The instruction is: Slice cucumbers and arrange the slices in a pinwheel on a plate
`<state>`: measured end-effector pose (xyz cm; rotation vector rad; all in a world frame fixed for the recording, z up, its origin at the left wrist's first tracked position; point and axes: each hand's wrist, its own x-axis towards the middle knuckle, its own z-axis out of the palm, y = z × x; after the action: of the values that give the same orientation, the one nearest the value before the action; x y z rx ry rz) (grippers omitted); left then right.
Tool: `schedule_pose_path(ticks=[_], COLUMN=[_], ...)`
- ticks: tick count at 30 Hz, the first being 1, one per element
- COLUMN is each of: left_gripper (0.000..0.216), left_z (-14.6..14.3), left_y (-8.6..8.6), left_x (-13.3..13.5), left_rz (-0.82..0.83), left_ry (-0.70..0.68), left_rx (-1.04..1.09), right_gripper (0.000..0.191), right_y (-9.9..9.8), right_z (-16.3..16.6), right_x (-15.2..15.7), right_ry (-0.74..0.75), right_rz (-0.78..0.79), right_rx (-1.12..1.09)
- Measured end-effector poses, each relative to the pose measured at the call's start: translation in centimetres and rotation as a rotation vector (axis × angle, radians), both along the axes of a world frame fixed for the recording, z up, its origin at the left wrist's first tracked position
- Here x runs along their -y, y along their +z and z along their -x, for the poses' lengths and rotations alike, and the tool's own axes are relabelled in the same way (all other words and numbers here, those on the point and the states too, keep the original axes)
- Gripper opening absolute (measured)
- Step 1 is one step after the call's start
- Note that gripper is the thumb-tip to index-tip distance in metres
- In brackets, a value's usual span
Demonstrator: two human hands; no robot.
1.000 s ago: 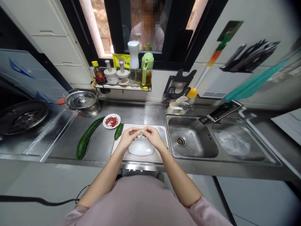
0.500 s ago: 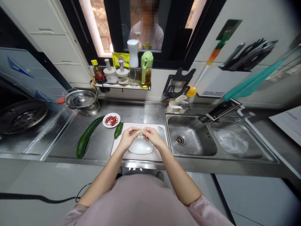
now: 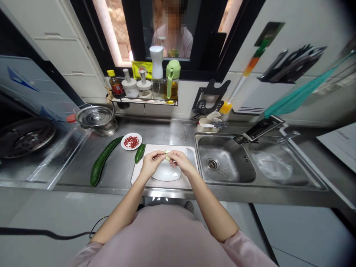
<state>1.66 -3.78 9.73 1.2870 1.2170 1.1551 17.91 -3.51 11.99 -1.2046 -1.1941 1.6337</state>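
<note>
Both my left hand (image 3: 152,161) and my right hand (image 3: 179,160) pinch a pale green cucumber slice (image 3: 167,155) between their fingertips. They hold it just above a white dish (image 3: 167,174), whose far part is hidden by my hands. Under the dish lies a light cutting board (image 3: 139,171). The knife blade (image 3: 190,155) rests on the board's right side, mostly behind my right wrist. Beside the board's left edge is a short cut piece of cucumber (image 3: 139,153). Farther left lies a long whole cucumber (image 3: 105,161).
A small white plate of chopped red chili (image 3: 131,141) stands behind the cucumbers. At the back left is a lidded steel pot (image 3: 97,120). The double sink (image 3: 225,159) lies right of the board, its faucet (image 3: 258,130) above. Seasoning jars and bottles line a wall rack (image 3: 144,101).
The cucumber slice has turned slightly between my fingertips and shows more of its pale face. Both hands stay in nearly the same place; the camera view shifts a little.
</note>
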Motion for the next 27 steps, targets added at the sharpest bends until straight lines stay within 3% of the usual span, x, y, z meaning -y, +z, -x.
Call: schedule_pose_path(ticks=[8, 16, 21, 27], left_gripper=[0.027, 0.024, 0.024, 0.021], left_z=[-0.3, 0.4, 0.8, 0.7], left_y=[0.1, 0.6, 0.5, 0.1], left_x=[0.3, 0.3, 0.3, 0.3], left_rz=[-0.013, -0.116, -0.219, -0.334], left_ry=[0.006, -0.114, -0.198, -0.186], left_rx=[-0.001, -0.155, -0.262, -0.359], right_gripper=[0.024, 0.021, 0.018, 0.016], right_y=[0.2, -0.3, -0.6, -0.7], right_z=[0.0, -0.5, -0.4, -0.3], right_x=[0.2, -0.1, 0.2, 0.4], right_ry=[0.012, 0.076, 0.073, 0.051], right_rz=[0.069, -0.057, 0.024, 0.131], right_rx=[-0.089, 0.12, 0.066, -0.066])
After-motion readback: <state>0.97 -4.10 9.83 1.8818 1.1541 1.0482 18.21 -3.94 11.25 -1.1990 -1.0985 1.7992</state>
